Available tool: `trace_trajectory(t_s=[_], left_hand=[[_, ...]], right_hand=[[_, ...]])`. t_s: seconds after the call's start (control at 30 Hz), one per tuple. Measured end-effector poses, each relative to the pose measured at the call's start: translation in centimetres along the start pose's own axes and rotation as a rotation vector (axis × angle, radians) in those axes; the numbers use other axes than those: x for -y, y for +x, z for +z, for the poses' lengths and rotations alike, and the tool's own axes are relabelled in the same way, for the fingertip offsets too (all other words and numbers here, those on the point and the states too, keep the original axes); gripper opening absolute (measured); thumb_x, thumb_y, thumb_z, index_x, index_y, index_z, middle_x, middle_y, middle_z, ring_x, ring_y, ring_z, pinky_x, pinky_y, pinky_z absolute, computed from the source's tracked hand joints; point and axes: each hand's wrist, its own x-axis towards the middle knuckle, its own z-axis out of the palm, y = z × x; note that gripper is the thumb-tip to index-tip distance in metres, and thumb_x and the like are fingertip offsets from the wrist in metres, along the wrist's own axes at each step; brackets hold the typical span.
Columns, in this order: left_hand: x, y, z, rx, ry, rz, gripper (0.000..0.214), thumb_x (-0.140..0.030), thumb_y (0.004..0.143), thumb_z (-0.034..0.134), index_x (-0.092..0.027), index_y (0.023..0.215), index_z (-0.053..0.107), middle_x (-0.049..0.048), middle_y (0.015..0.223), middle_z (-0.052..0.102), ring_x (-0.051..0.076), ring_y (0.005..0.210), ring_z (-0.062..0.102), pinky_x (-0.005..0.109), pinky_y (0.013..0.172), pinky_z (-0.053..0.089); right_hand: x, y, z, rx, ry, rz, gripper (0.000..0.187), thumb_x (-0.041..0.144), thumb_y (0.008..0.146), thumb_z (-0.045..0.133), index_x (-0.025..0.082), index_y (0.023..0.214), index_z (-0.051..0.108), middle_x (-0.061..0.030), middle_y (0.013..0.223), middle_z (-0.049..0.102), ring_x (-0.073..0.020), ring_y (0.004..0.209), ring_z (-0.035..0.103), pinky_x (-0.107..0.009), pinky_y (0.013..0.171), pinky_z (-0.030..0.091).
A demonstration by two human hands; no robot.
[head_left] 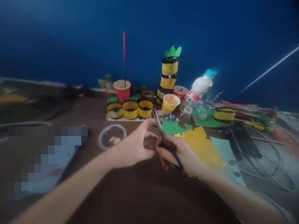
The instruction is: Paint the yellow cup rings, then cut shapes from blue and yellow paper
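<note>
My right hand (177, 152) is wrapped round a pair of scissors (171, 149), black handles in the palm and metal blades pointing up and away. Its thumb and fingertips meet close to a tiny green bit (155, 145), too small to name. Facing it, my left hand (140, 140) curves its fingers apart in a loose C shape, fingertips close to the right hand's fingers and the blades. I see nothing plainly held in it. Just beyond the hands lie green paper (176, 127) with cut edges and a yellow sheet (202, 146); a light blue sheet (225, 158) lies to the right.
Behind stand yellow-and-black rings (130, 109), a red cup (122, 91) holding a stick, a pineapple-like tower (168, 79), a yellow cup (170, 104) and a tilted bottle (198, 88). A tape roll (101, 138) lies left; cables (277, 161) loop at right.
</note>
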Motion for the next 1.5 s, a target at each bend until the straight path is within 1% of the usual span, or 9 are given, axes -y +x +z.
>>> trace_trajectory(t_s=[0.2, 0.33, 0.5, 0.63, 0.77, 1.0, 1.1, 1.27, 1.5], left_hand=[[0.2, 0.1, 0.1, 0.018, -0.029, -0.018, 0.066, -0.008, 0.073, 0.061, -0.033, 0.126, 0.031, -0.0009, 0.094, 0.061, 0.014, 0.08, 0.066, 0.029, 0.073, 0.05], [0.3, 0.3, -0.1, -0.128, -0.052, -0.01, 0.053, -0.014, 0.074, 0.062, -0.026, 0.12, 0.039, 0.0053, 0.11, 0.058, 0.018, 0.097, 0.061, 0.031, 0.077, 0.05], [0.0, 0.2, 0.7, -0.229, -0.012, -0.142, 0.01, -0.022, 0.079, 0.054, -0.016, 0.087, 0.054, 0.0025, 0.083, 0.063, 0.017, 0.086, 0.061, 0.035, 0.087, 0.044], [0.0, 0.0, 2.0, -0.169, -0.098, -0.174, 0.008, -0.024, 0.078, 0.055, -0.017, 0.082, 0.052, 0.0019, 0.078, 0.064, 0.019, 0.083, 0.063, 0.037, 0.083, 0.044], [0.1, 0.0, 2.4, -0.194, -0.091, -0.127, 0.013, -0.027, 0.077, 0.058, -0.018, 0.08, 0.05, 0.0013, 0.078, 0.063, 0.019, 0.083, 0.062, 0.035, 0.08, 0.044], [-0.1, -0.4, 2.4, -0.179, -0.046, -0.123, 0.014, -0.032, 0.083, 0.051, -0.019, 0.078, 0.049, 0.0007, 0.074, 0.062, 0.018, 0.078, 0.061, 0.032, 0.075, 0.043], [-0.1, -0.4, 2.2, -0.255, -0.004, -0.102, 0.013, -0.032, 0.081, 0.054, -0.019, 0.077, 0.052, -0.0018, 0.073, 0.059, 0.015, 0.076, 0.057, 0.028, 0.071, 0.04], [-0.3, -0.5, 1.5, -0.478, 0.04, -0.029, 0.018, -0.036, 0.079, 0.059, -0.02, 0.073, 0.053, -0.0051, 0.07, 0.051, 0.01, 0.071, 0.048, 0.024, 0.066, 0.036], [-0.7, -0.9, 1.7, -0.488, -0.033, 0.001, 0.015, -0.03, 0.08, 0.058, -0.019, 0.072, 0.051, -0.0052, 0.07, 0.054, 0.009, 0.069, 0.049, 0.022, 0.065, 0.038]], right_hand=[[-0.4, -0.1, 0.0, 0.029, 0.03, -0.005, 0.011, 0.024, 0.087, 0.051, 0.018, 0.079, 0.046, 0.0071, 0.05, 0.053, -0.0059, 0.042, 0.052, -0.016, 0.043, 0.043], [-0.4, -0.1, 0.0, -0.079, 0.108, -0.111, 0.012, 0.026, 0.088, 0.051, 0.019, 0.08, 0.046, 0.0078, 0.048, 0.054, -0.0049, 0.038, 0.05, -0.015, 0.04, 0.041], [-0.2, 0.0, 0.1, -0.272, 0.165, -0.202, 0.015, 0.031, 0.088, 0.053, 0.019, 0.08, 0.048, 0.0072, 0.046, 0.056, -0.0049, 0.037, 0.051, -0.014, 0.038, 0.04], [-0.1, -0.1, 0.4, -0.354, 0.16, -0.241, 0.012, 0.027, 0.087, 0.055, 0.019, 0.079, 0.049, 0.0075, 0.044, 0.055, -0.0045, 0.037, 0.05, -0.013, 0.038, 0.039], [0.0, -0.3, 0.6, -0.385, 0.149, -0.255, 0.01, 0.024, 0.086, 0.056, 0.019, 0.08, 0.049, 0.0082, 0.044, 0.056, -0.0043, 0.037, 0.05, -0.012, 0.037, 0.039], [-0.1, -0.4, 0.5, -0.363, 0.143, -0.25, 0.01, 0.024, 0.086, 0.057, 0.02, 0.081, 0.049, 0.008, 0.046, 0.056, -0.0051, 0.038, 0.052, -0.014, 0.04, 0.04], [-0.3, -0.4, 0.4, -0.349, 0.155, -0.246, 0.01, 0.029, 0.087, 0.054, 0.02, 0.084, 0.05, 0.0066, 0.049, 0.057, -0.0063, 0.04, 0.053, -0.015, 0.04, 0.041], [-0.6, -0.3, 0.7, -0.181, 0.143, -0.18, 0.011, 0.028, 0.087, 0.049, 0.02, 0.081, 0.045, 0.005, 0.054, 0.055, -0.0088, 0.046, 0.053, -0.02, 0.046, 0.043], [-0.2, -0.6, 1.7, -0.025, -0.09, -0.061, 0.009, 0.02, 0.083, 0.048, 0.019, 0.074, 0.044, 0.0028, 0.057, 0.052, -0.011, 0.052, 0.051, -0.024, 0.053, 0.041]])
